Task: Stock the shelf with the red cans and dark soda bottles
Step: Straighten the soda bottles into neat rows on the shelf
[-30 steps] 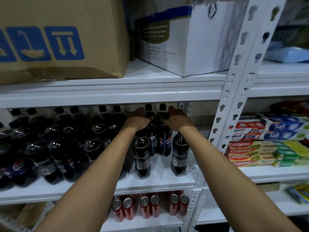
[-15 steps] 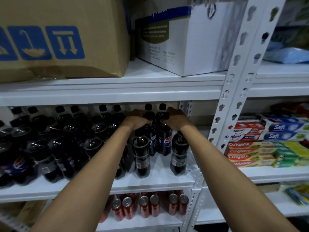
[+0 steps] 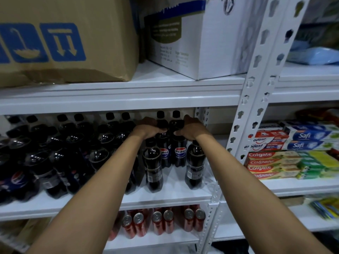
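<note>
Both arms reach into the middle shelf (image 3: 165, 196) of a white rack. My left hand (image 3: 146, 128) grips the shoulder of a dark Pepsi bottle (image 3: 164, 153), and my right hand (image 3: 192, 130) grips the one beside it (image 3: 179, 153). Both bottles stand upright near the back. Two more dark bottles stand in front, one at left (image 3: 153, 167) and one at right (image 3: 194, 165). Several dark bottles (image 3: 55, 153) fill the shelf's left side. Red cans (image 3: 163, 223) stand in pairs on the shelf below.
A brown carton (image 3: 64, 39) and a white box (image 3: 198, 37) sit on the upper shelf. A perforated white post (image 3: 251, 107) divides the racks. Toothpaste boxes (image 3: 271, 164) are stacked on the right-hand shelf.
Both hands stay on the two rear bottles and have slid slightly back with them; the view has shifted a little.
</note>
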